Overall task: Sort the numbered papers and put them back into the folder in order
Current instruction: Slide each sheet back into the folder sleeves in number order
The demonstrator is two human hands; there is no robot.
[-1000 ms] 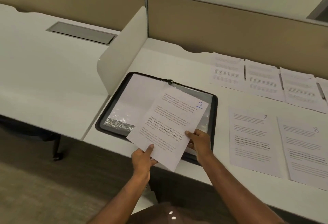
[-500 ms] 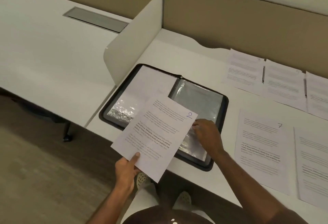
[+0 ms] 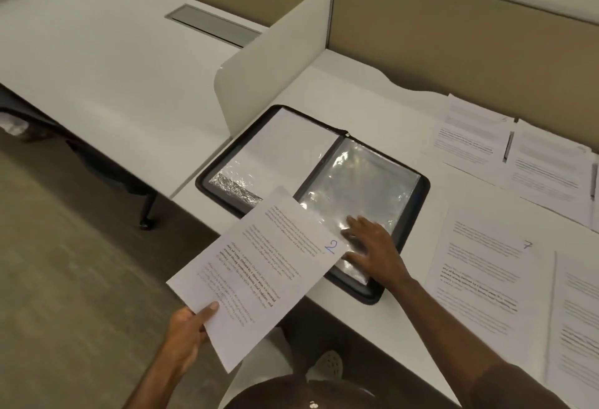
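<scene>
A person stands at a white desk (image 3: 340, 91) with an open black folder (image 3: 418, 211) lying flat on it, its clear sleeves catching the light. Left of the folder a low white divider (image 3: 269, 62) stands upright, its near end just beside the folder's left corner; farther left, well apart from the folder, a grey hatch (image 3: 212, 24) is set into the neighbouring desktop.

The left hand (image 3: 189, 332) pinches the near corner of the sheet marked 2 (image 3: 259, 272), thumb on top, and holds it in the air over the folder's near-left edge, tilted, its far corner overlapping the folder. The folder's left page (image 3: 285, 149) shows a white sheet inside its sleeve. The right hand (image 3: 372, 246) rests flat on the near part of the folder's empty right sleeve (image 3: 363, 178), fingers spread and straight, grasping nothing.

Right of the folder, the sheet marked 7 (image 3: 486, 266) lies flat on the desk, with another sheet (image 3: 577, 327) just beside it at the frame's edge. Beyond these, to the folder's far right, more printed sheets (image 3: 470, 139) lie in a row along the tan partition (image 3: 453, 29); their numbers cannot be read.
</scene>
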